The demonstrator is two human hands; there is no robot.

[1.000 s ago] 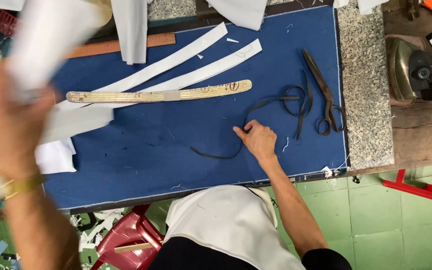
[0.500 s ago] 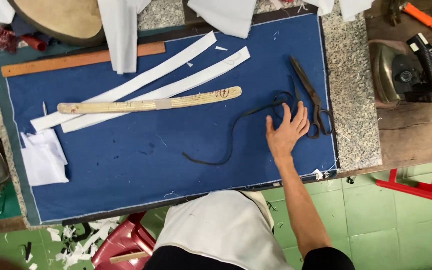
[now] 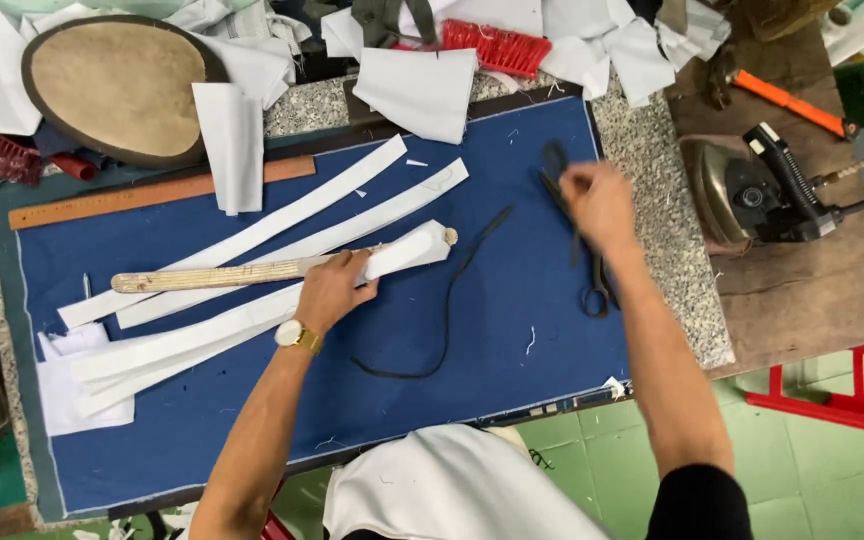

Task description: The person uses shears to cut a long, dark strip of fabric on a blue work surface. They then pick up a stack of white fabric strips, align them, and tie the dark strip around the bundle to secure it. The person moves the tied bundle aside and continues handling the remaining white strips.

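**Left hand on white strips and wooden stick, right hand at the scissors**

The left hand [image 3: 337, 290], a gold watch [image 3: 298, 336] on its wrist, lies on the blue mat [image 3: 512, 350], its fingers [image 3: 362, 268] clenched around the upper end of a bundle of long white fabric strips [image 3: 202, 335]. The bundle runs down to the left from the hand, and its short upper end sticks out to the right of the hand. The hand also lies over a pale wooden stick [image 3: 212, 276] stretched across the mat; whether the fingers hold the stick too cannot be told.

Further right, the right hand [image 3: 600, 205] is over the upper end of dark scissors [image 3: 580, 250], whose handle loops lie near the mat's right edge. The hand is blurred, so it cannot be told whether its fingers grasp the scissors or only touch them.

Between the two hands a thin dark cord [image 3: 447, 310] curves down the mat. Above the stick lie two more long white strips [image 3: 322, 215], slanting up to the right, and beyond them a brown wooden ruler [image 3: 142, 198] along the mat's top edge.

The mat rests on a speckled stone surface [image 3: 672, 240]. At upper left sits an oval tan pad [image 3: 117, 85], with white fabric pieces [image 3: 417, 90] and a red brush [image 3: 497, 45] along the top. To the right, a flat iron [image 3: 752, 190] stands on a wooden board, and a red stool [image 3: 852, 395] is on the green tiled floor.
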